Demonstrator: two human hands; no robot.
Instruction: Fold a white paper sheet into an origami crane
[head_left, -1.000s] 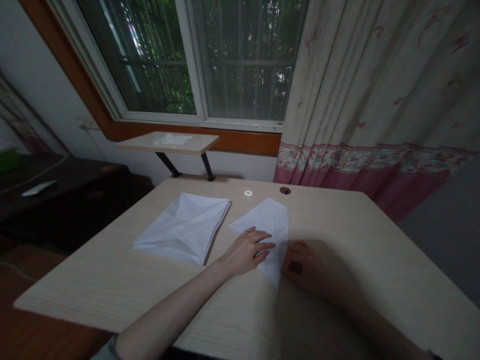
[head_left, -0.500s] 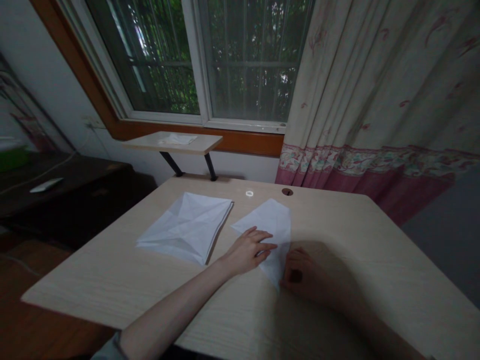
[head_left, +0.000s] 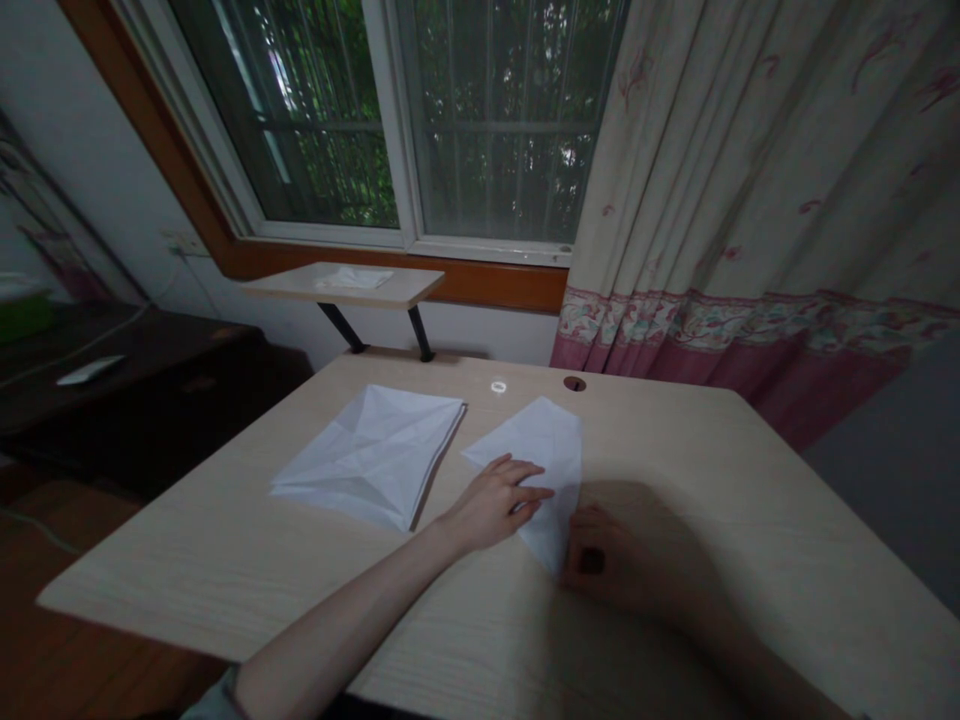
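Note:
A folded sheet of white paper (head_left: pixel 559 440), kite-like in outline, lies on the tabletop in front of me. Across its middle rests my left hand (head_left: pixel 501 500), palm down, with the fingers stretched out and apart. My right hand (head_left: pixel 600 555) is in shadow at the paper's lower right edge. Its fingers are curled in and closed at the edge, covering the bottom corner; the fingertips are hard to see. A dark square patch shows on that hand. To the left lies a flat stack of white paper (head_left: pixel 375 450) with crossing crease lines.
The pale wooden desk (head_left: pixel 750 520) carries a small raised shelf (head_left: pixel 300 282) at its back left, with crumpled white tissue (head_left: pixel 356 278) on top. A round cable hole (head_left: pixel 574 384) sits near the back edge. Behind are a window and a curtain (head_left: pixel 720 250); a dark cabinet (head_left: pixel 150 390) stands left.
My right hand has slid slightly down along the paper's right edge, toward me. My left hand and the paper have stayed in place.

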